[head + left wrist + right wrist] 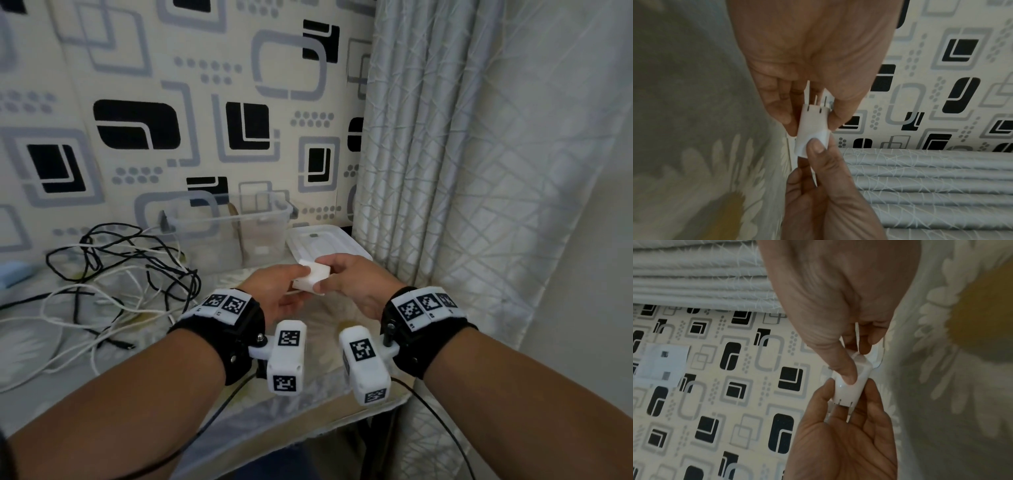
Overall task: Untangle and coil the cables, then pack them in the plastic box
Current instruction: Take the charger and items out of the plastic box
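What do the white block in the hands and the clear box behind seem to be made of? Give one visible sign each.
White block: probably hard glossy plastic; smooth, rounded edges, soft sheen.
Clear box: likely thin translucent plastic; wallpaper shows through its walls.

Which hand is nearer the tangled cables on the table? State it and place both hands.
Left. The left hand pinches the white charger block just right of the tangled cables. The right hand holds the block's other side, farther from the cables, by the white lid.

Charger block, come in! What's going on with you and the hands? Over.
Both hands, left and right, pinch white charger block. Cables still tangled. Plastic box open, unblocked.
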Demonstrator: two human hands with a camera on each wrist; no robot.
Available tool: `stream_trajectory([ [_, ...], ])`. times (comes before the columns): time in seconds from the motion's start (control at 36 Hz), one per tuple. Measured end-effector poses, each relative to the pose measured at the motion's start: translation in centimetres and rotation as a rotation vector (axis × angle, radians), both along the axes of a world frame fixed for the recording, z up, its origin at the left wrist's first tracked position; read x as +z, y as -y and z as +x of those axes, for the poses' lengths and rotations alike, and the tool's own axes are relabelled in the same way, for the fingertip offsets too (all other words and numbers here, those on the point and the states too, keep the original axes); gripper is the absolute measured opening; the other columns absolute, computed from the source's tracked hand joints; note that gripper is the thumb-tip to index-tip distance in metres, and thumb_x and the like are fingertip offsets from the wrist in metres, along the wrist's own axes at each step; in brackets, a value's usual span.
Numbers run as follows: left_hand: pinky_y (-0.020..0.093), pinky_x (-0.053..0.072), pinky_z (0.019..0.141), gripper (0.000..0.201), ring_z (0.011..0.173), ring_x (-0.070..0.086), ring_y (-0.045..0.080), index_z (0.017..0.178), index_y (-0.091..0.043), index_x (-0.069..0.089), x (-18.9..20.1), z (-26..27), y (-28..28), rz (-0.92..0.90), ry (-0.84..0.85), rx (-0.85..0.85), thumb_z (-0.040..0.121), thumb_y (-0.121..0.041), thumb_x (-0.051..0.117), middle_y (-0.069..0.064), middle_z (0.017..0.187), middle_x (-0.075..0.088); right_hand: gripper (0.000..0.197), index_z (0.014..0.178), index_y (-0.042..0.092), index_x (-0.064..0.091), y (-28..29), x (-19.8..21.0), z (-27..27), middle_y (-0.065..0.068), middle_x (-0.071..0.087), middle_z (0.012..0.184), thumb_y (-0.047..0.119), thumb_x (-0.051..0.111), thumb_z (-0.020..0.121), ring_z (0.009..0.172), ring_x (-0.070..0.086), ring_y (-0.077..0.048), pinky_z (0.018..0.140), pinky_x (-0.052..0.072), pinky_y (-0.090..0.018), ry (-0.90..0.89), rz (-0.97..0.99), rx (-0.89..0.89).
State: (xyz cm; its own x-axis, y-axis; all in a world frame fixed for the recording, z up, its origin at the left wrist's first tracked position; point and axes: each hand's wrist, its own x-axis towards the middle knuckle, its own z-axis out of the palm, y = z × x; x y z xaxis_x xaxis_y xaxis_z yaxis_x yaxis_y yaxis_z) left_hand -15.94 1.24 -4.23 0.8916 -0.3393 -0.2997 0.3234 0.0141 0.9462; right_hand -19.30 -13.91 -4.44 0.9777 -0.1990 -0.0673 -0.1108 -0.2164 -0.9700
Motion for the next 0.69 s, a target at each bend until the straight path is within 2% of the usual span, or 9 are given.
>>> stream_trajectory([
  [0.06, 0.024, 0.05, 0.056, 0.02, 0.077, 0.069, 0.017, 0.11, -0.013, 0.063, 0.4, 0.3, -0.6, -0.01, 0.02, -0.003, 0.091, -0.019, 0.064, 0.008, 0.102, 0.071, 0.055, 0.124, 0.014, 0.059, -0.5, 0.6, 0.3, -0.007, 0.064, 0.118, -0.005, 0.074, 0.075, 0.093, 0.06, -0.01, 0.066, 0.044, -0.013, 0.013, -0.015, 0.031],
  [0.08, 0.024, 0.05, 0.057, 0.019, 0.075, 0.068, 0.017, 0.11, -0.013, 0.063, 0.6, 0.4, -1.0, -0.011, 0.035, -0.007, 0.091, -0.018, 0.063, 0.008, 0.1, 0.071, 0.055, 0.125, 0.014, 0.059, -0.8, 0.9, 0.5, -0.006, 0.063, 0.115, -0.005, 0.074, 0.075, 0.091, 0.06, -0.01, 0.065, 0.043, -0.012, 0.022, -0.024, 0.05],
  [0.19, 0.025, 0.05, 0.065, 0.022, 0.072, 0.065, 0.018, 0.113, -0.01, 0.063, 1.6, 1.5, -2.5, -0.043, 0.082, 0.005, 0.092, -0.016, 0.062, 0.01, 0.095, 0.069, 0.058, 0.124, 0.018, 0.054, -2.0, 2.2, 1.6, -0.003, 0.058, 0.112, 0.0, 0.078, 0.074, 0.1, 0.058, -0.016, 0.081, 0.047, -0.018, 0.05, -0.133, 0.14],
  [0.28, 0.023, 0.051, 0.061, 0.028, 0.069, 0.064, 0.017, 0.118, -0.008, 0.06, 2.5, 2.3, -3.3, -0.07, 0.1, 0.026, 0.092, -0.016, 0.063, 0.011, 0.099, 0.068, 0.061, 0.123, 0.023, 0.051, -2.8, 3.2, 2.6, -0.003, 0.056, 0.117, 0.005, 0.081, 0.073, 0.109, 0.058, -0.02, 0.094, 0.049, -0.029, 0.078, -0.185, 0.176],
  [0.33, 0.022, 0.051, 0.058, 0.03, 0.068, 0.064, 0.016, 0.12, -0.007, 0.06, 3.2, 3.0, -4.0, -0.082, 0.111, 0.04, 0.092, -0.016, 0.063, 0.01, 0.098, 0.069, 0.061, 0.123, 0.023, 0.052, -3.4, 4.0, 3.5, -0.002, 0.057, 0.117, 0.005, 0.081, 0.073, 0.111, 0.058, -0.021, 0.096, 0.049, -0.031, 0.104, -0.191, 0.181],
  [0.42, 0.023, 0.049, 0.06, 0.03, 0.066, 0.065, 0.016, 0.119, -0.006, 0.059, 4.2, 4.1, -5.0, -0.093, 0.134, 0.049, 0.091, -0.014, 0.064, 0.007, 0.083, 0.07, 0.062, 0.128, 0.02, 0.053, -4.4, 5.5, 4.9, -0.003, 0.057, 0.118, 0.005, 0.08, 0.074, 0.108, 0.059, -0.02, 0.093, 0.048, -0.028, 0.141, -0.198, 0.193],
  [0.47, 0.024, 0.05, 0.062, 0.031, 0.07, 0.066, 0.017, 0.12, -0.007, 0.059, 4.5, 4.4, -5.2, -0.088, 0.143, 0.035, 0.091, -0.014, 0.065, 0.007, 0.085, 0.069, 0.064, 0.13, 0.019, 0.053, -4.7, 6.1, 5.3, -0.004, 0.056, 0.117, 0.005, 0.08, 0.074, 0.106, 0.059, -0.02, 0.091, 0.048, -0.027, 0.161, -0.222, 0.207],
  [0.56, 0.025, 0.05, 0.063, 0.031, 0.073, 0.065, 0.017, 0.12, -0.008, 0.06, 5.3, 5.2, -5.5, -0.086, 0.164, 0.041, 0.09, -0.015, 0.065, 0.007, 0.091, 0.069, 0.058, 0.124, 0.018, 0.058, -5.1, 7.2, 6.4, -0.001, 0.058, 0.111, 0.006, 0.082, 0.072, 0.1, 0.06, -0.018, 0.089, 0.049, -0.027, 0.179, -0.247, 0.232],
  [0.69, 0.019, 0.05, 0.058, 0.016, 0.064, 0.064, 0.011, 0.108, -0.01, 0.062, 7.1, 7.3, -6.0, -0.105, 0.192, 0.038, 0.092, -0.014, 0.063, 0.002, 0.077, 0.071, 0.052, 0.114, 0.021, 0.062, -5.7, 8.9, 8.8, 0.006, 0.06, 0.102, 0.005, 0.083, 0.07, 0.09, 0.059, -0.011, 0.082, 0.049, -0.021, 0.217, -0.275, 0.268],
])
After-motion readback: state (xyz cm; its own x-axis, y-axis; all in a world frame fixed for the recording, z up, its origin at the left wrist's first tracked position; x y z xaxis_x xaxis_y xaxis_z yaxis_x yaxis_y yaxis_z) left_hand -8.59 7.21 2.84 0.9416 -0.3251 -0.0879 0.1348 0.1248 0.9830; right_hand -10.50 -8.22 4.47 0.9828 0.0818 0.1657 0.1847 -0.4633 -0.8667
